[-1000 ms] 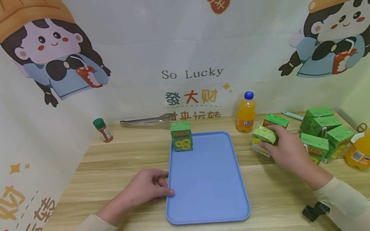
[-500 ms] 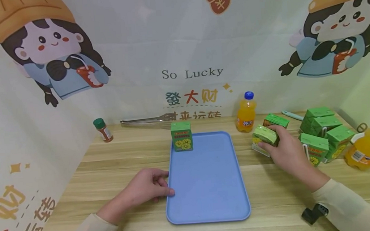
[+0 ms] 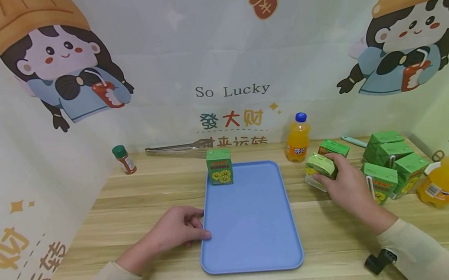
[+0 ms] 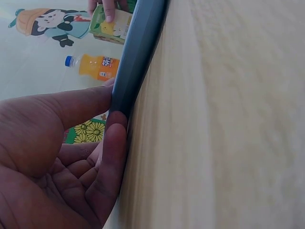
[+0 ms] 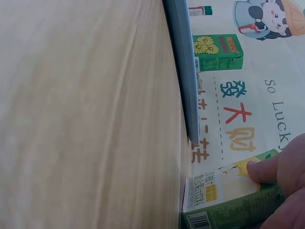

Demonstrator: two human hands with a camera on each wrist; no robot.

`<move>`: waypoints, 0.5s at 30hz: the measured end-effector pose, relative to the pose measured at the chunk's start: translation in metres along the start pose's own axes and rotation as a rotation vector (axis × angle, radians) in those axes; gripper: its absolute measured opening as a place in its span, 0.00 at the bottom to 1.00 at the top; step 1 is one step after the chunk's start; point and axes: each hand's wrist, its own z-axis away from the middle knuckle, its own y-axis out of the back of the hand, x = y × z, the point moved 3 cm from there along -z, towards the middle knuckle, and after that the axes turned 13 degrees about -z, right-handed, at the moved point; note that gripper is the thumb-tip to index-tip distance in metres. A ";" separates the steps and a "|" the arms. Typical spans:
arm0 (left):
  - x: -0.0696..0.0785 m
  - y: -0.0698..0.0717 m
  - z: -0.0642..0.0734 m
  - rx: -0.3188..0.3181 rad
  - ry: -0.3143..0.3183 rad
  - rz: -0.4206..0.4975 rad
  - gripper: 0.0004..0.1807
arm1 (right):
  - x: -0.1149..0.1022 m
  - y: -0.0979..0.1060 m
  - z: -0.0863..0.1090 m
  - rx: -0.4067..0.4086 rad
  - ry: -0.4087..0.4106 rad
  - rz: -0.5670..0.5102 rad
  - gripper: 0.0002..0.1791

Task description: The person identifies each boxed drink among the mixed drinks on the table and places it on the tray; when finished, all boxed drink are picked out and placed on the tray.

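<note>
A blue tray (image 3: 250, 217) lies on the table in the head view. My left hand (image 3: 180, 226) holds its left rim, the thumb over the edge; the left wrist view shows the fingers (image 4: 114, 148) against the tray's side. A green drink carton with yellow flowers (image 3: 220, 167) stands upright at the tray's far left corner. Right of the tray, my right hand (image 3: 346, 183) grips a light-green and white drink carton (image 3: 318, 170) with yellow fruit on it. In the right wrist view this carton (image 5: 233, 200) is tilted, its lower end at the table.
Behind the held carton stands another green carton (image 3: 334, 148). Several green cartons (image 3: 392, 162) cluster to the right, with an orange drink bottle (image 3: 445, 182) beside them. Another orange bottle (image 3: 298, 138), metal tongs (image 3: 177, 148) and a spice jar (image 3: 124, 160) are along the back.
The head view has shifted very slightly. Both hands keep their holds on the tray and the light-green carton, with little visible movement.
</note>
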 end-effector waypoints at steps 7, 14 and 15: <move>0.001 0.001 0.001 -0.005 -0.003 0.005 0.40 | -0.003 0.001 -0.001 -0.001 0.001 0.002 0.34; 0.000 0.001 0.001 -0.010 -0.007 0.009 0.40 | -0.002 0.001 -0.001 -0.015 -0.003 -0.014 0.34; 0.000 0.001 0.001 -0.008 -0.004 0.010 0.40 | -0.002 0.001 -0.001 -0.016 -0.002 -0.015 0.34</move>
